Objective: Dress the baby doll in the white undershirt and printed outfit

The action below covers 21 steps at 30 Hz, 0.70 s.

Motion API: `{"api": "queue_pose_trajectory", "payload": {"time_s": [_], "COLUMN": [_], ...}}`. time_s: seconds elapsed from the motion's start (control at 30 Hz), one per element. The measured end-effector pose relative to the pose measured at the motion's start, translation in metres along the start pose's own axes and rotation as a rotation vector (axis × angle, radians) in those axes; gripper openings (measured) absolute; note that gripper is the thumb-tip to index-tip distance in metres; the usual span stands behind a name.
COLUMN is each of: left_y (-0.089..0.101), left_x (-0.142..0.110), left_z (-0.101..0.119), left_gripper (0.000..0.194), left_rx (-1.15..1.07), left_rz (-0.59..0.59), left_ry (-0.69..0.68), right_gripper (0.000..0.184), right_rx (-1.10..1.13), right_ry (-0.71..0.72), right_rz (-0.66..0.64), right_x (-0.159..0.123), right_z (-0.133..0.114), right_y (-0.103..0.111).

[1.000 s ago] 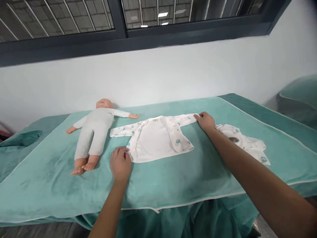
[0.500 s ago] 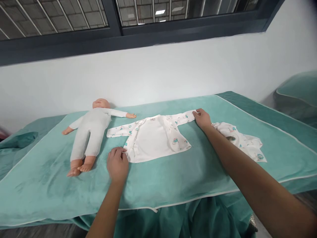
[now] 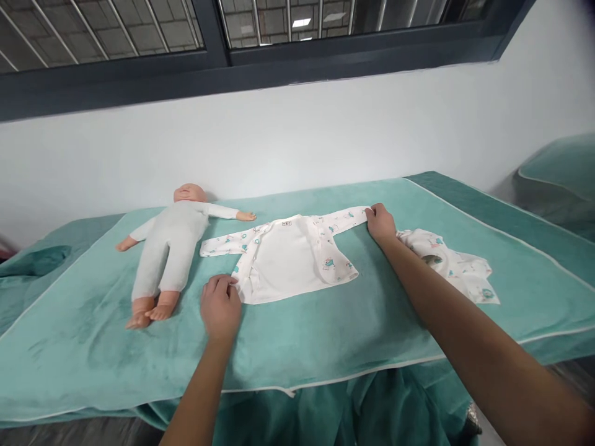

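Observation:
A white baby shirt (image 3: 288,260) with small green and coloured prints lies spread out, its front open and both sleeves stretched sideways. My left hand (image 3: 220,303) is closed at the shirt's lower left corner, fingertips pinching the hem. At the end of the right sleeve, my right hand (image 3: 382,223) pinches the cuff between thumb and fingers. To the left of the shirt a baby doll (image 3: 174,248) in a white cloth body lies on its back, arms spread. Beyond my right forearm is a crumpled printed baby garment (image 3: 458,263), partly hidden by the arm.
Everything lies on a green padded bed cover (image 3: 325,337) with white piping, its front edge hanging down near me. Behind it rises a white wall (image 3: 297,142) under a dark window frame (image 3: 279,65) with bars. A green pillow (image 3: 562,164) is at the far right.
My right hand has shifted very slightly to the right at the sleeve's cuff. The left hand, shirt and doll stay where they were.

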<state>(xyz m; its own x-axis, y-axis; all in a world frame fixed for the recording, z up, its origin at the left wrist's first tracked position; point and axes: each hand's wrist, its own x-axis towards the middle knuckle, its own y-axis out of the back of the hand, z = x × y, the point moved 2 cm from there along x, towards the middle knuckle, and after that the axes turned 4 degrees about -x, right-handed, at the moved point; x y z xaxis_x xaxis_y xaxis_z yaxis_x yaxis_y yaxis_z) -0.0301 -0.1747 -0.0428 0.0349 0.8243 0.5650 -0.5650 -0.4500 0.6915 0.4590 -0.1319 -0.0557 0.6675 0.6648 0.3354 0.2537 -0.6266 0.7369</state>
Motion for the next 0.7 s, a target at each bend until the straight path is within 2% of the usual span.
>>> {"api": "queue_pose_trajectory", "payload": {"time_s": [0.17,0.23,0.33,0.43,0.5,0.6,0.7], "left_y": [-0.001,-0.001,-0.002,-0.002,-0.002,-0.004,-0.007], "left_x": [-0.001,0.0,0.0,0.0,-0.001,-0.004,-0.007], "left_z": [0.0,-0.001,-0.001,0.0,0.003,0.01,0.015], "left_gripper": [0.019,0.019,0.018,0.019,0.018,0.017,0.02], "left_rx": [0.002,0.014,0.034,0.049,0.072,0.134,0.173], "left_rz": [0.0,-0.001,-0.01,-0.014,-0.009,-0.055,-0.109], "left_ry": [0.012,0.022,0.03,0.035,0.018,-0.108,-0.204], "right_gripper": [0.027,0.03,0.028,0.024,0.025,0.03,0.035], "right_rx": [-0.016,-0.007,0.057,0.156,0.24,0.335,0.22], "right_ry": [-0.022,0.03,0.185,0.34,0.393,0.338,0.255], "right_rz": [0.065,0.103,0.109,-0.048,-0.165,-0.339,-0.494], "right_x": [-0.006,-0.015,-0.039,-0.072,-0.092,-0.107,-0.104], "right_z": [-0.005,-0.013,-0.034,-0.06,-0.076,-0.094,-0.108], "right_y": [0.007,0.012,0.016,0.013,0.009,0.002,-0.005]}}
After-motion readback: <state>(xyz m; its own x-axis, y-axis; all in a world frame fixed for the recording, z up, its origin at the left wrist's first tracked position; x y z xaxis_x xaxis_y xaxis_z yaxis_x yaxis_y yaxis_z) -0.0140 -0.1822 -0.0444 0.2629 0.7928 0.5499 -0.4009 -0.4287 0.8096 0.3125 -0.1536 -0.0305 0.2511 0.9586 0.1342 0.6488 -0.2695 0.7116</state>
